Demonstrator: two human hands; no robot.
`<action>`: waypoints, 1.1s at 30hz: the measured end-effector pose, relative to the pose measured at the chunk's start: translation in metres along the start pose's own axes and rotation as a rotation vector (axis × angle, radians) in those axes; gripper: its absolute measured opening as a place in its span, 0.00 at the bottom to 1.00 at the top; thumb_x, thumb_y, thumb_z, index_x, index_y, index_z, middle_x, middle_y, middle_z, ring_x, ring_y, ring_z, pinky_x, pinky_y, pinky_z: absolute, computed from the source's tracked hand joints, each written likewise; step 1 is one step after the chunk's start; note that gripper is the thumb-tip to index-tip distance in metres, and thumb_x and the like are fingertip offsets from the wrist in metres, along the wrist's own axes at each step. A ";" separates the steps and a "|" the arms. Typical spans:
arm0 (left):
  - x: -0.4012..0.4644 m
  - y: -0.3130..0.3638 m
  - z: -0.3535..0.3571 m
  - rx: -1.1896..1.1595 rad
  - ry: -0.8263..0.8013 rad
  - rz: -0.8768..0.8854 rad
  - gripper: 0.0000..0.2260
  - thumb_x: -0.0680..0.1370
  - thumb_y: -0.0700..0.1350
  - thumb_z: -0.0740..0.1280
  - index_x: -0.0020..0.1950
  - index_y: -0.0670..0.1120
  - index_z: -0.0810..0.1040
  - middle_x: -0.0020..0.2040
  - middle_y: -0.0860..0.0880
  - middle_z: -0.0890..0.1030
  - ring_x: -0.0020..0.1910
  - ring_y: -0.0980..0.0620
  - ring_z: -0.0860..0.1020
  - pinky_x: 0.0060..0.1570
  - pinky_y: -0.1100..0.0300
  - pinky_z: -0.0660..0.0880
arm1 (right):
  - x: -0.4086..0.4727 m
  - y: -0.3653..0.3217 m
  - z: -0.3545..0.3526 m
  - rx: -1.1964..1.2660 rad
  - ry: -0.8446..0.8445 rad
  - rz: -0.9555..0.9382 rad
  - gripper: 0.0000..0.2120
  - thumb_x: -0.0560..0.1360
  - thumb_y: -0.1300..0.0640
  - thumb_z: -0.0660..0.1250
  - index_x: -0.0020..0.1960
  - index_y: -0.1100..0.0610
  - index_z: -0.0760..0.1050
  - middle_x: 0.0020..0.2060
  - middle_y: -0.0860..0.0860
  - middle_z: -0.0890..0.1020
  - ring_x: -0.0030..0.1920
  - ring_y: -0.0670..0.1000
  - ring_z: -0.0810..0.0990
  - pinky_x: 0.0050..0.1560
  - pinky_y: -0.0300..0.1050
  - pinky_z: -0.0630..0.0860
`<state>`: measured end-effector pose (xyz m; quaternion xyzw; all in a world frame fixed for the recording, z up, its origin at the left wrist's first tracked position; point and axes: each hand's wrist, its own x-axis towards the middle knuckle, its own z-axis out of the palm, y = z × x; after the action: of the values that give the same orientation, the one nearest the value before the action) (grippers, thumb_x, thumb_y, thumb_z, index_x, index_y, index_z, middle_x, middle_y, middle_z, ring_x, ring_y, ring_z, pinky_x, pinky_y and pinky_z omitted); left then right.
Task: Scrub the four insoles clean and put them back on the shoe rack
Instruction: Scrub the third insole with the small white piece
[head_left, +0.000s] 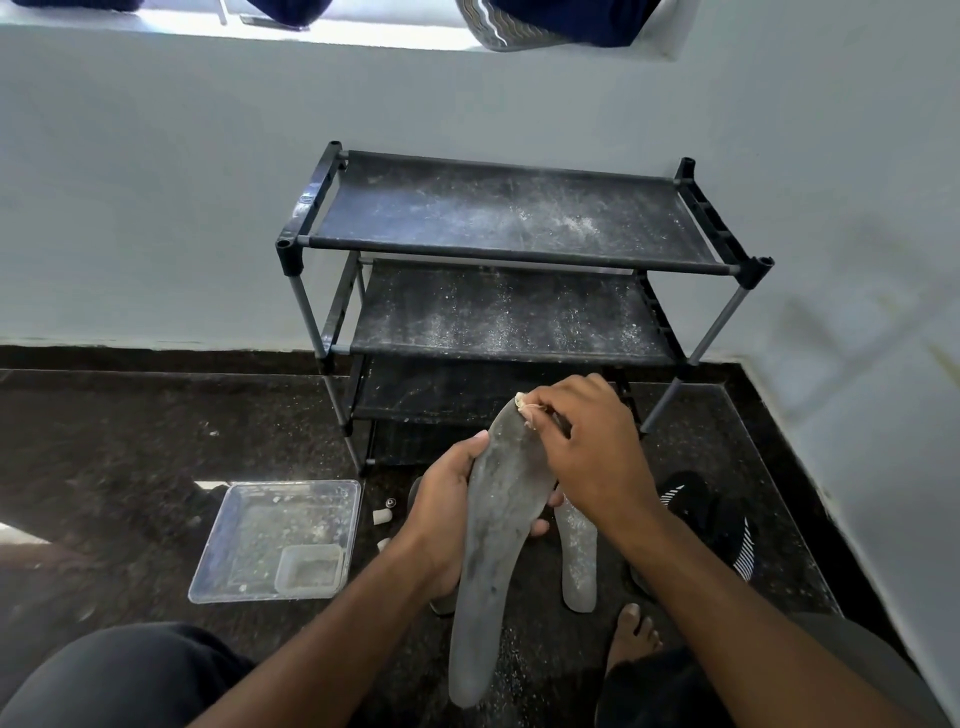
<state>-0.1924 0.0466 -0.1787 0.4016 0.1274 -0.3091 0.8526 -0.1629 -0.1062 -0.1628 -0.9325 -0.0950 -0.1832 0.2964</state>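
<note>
My left hand (447, 499) grips the grey insole (498, 525) mid-air before the shoe rack (509, 249), my right hand (587, 441) pinching a small scrubbing scrap at its far tip. I judge scrubbing unfinished: all three shelves bare. A second insole (579, 556) lies on the floor right; another edge peeks behind; I can't find the fourth.

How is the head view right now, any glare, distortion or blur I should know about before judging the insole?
Head view: the window strip at the top is blown out; daylight glares off the dark floor left of the clear tray; wide-angle lens bends the shoe rack and wall edges; the insole and both hands are fairly sharp.
</note>
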 end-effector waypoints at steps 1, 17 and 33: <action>-0.001 0.001 0.001 -0.006 -0.005 -0.004 0.25 0.85 0.54 0.57 0.64 0.35 0.82 0.56 0.30 0.82 0.45 0.39 0.84 0.44 0.48 0.81 | 0.001 0.002 -0.001 -0.011 0.004 0.015 0.05 0.79 0.56 0.68 0.52 0.53 0.83 0.44 0.42 0.79 0.48 0.41 0.70 0.51 0.30 0.66; 0.001 0.001 0.000 -0.041 0.065 0.021 0.27 0.86 0.59 0.58 0.66 0.37 0.82 0.57 0.36 0.84 0.46 0.42 0.85 0.45 0.47 0.83 | -0.011 -0.005 0.010 0.083 -0.064 0.030 0.08 0.76 0.53 0.72 0.56 0.50 0.82 0.43 0.40 0.76 0.48 0.41 0.73 0.49 0.33 0.69; 0.003 0.001 0.000 -0.017 0.072 0.063 0.26 0.85 0.58 0.58 0.66 0.38 0.81 0.54 0.36 0.84 0.44 0.43 0.83 0.45 0.48 0.79 | -0.005 -0.006 0.009 -0.016 -0.065 -0.086 0.07 0.79 0.54 0.68 0.53 0.54 0.84 0.42 0.44 0.78 0.46 0.42 0.70 0.47 0.31 0.66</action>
<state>-0.1895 0.0452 -0.1796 0.4091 0.1480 -0.2661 0.8602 -0.1662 -0.0962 -0.1687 -0.9354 -0.1432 -0.1662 0.2774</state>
